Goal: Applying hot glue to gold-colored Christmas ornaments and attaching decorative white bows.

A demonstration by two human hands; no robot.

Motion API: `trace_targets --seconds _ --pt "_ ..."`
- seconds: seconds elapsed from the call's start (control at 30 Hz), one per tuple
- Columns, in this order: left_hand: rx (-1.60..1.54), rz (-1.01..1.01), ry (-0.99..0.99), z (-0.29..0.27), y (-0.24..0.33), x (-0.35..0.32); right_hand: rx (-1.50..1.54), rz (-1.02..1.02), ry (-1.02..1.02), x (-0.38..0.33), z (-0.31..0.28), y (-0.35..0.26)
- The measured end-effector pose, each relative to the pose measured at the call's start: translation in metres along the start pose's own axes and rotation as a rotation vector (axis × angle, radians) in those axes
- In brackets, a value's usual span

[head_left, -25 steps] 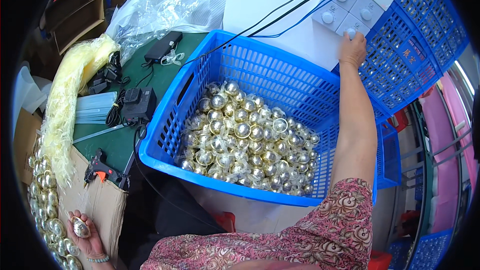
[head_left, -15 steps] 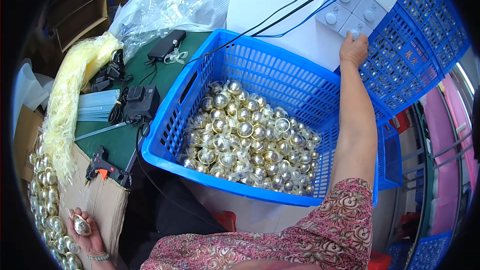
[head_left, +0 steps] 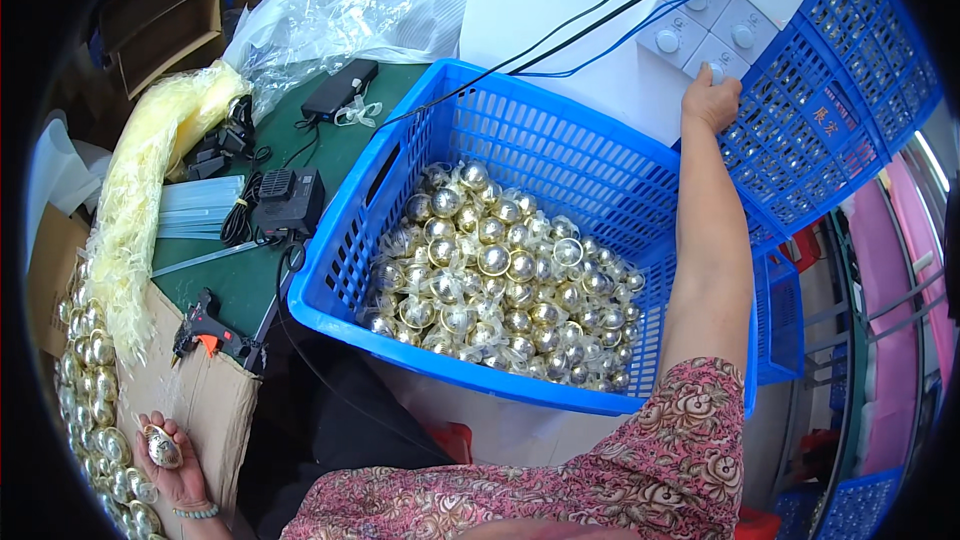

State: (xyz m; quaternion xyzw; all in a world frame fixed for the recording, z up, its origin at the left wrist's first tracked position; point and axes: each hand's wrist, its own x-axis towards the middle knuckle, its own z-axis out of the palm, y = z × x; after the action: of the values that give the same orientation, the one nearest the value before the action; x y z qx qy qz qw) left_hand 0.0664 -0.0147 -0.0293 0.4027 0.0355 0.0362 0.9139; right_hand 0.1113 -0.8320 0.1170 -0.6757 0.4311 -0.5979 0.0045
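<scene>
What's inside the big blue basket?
The blue basket holds a heap of shiny gold balls, many in clear wrappers. They cover the basket's floor, so whatever lies beneath the top layer cannot be seen.

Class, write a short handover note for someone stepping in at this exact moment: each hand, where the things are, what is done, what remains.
Left hand: low, palm up, cradling one gold ball beside the strung balls.
Right hand: stretched out, fingers on the white switch boxes.
Blue basket: holds many wrapped gold balls.
Glue gun: lying on the green table, untouched.
Done: a long string. Left: the basketful.
</scene>
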Motion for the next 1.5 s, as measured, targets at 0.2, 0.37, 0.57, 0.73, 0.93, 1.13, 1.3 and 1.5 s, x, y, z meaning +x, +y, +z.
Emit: trace_targets --seconds 0.2,0.37,0.57,0.73,0.93,1.13,1.3,1.5 --pt "-0.006 0.03 -0.004 -0.004 0.006 0.0 0.007 0.075 -0.007 0.0 0.011 -0.017" --pt "-0.269 -0.092 0.125 0.024 0.003 -0.008 -0.004 0.082 -0.033 -0.001 -0.005 -0.001" --pt "0.016 -0.11 0.043 0.034 0.01 -0.016 0.363 -0.117 0.046 -0.09 -0.027 -0.092" --pt "0.136 -0.024 -0.211 0.052 0.002 -0.026 1.209 -0.323 -0.773 -0.206 -0.143 -0.243" --pt "0.174 0.014 -0.28 0.064 0.013 -0.042 1.388 -0.626 -1.69 -0.317 -0.28 -0.327" --pt "0.235 0.029 -0.213 0.041 0.035 -0.07 1.355 -0.934 -1.934 -0.383 -0.332 -0.356" --pt "0.298 0.035 -0.182 0.04 0.038 -0.072 1.461 -0.569 -2.162 -0.413 -0.341 -0.357" --pt "0.357 0.084 -0.283 0.033 0.041 -0.054 1.553 -0.175 -2.147 -0.424 -0.333 -0.362"
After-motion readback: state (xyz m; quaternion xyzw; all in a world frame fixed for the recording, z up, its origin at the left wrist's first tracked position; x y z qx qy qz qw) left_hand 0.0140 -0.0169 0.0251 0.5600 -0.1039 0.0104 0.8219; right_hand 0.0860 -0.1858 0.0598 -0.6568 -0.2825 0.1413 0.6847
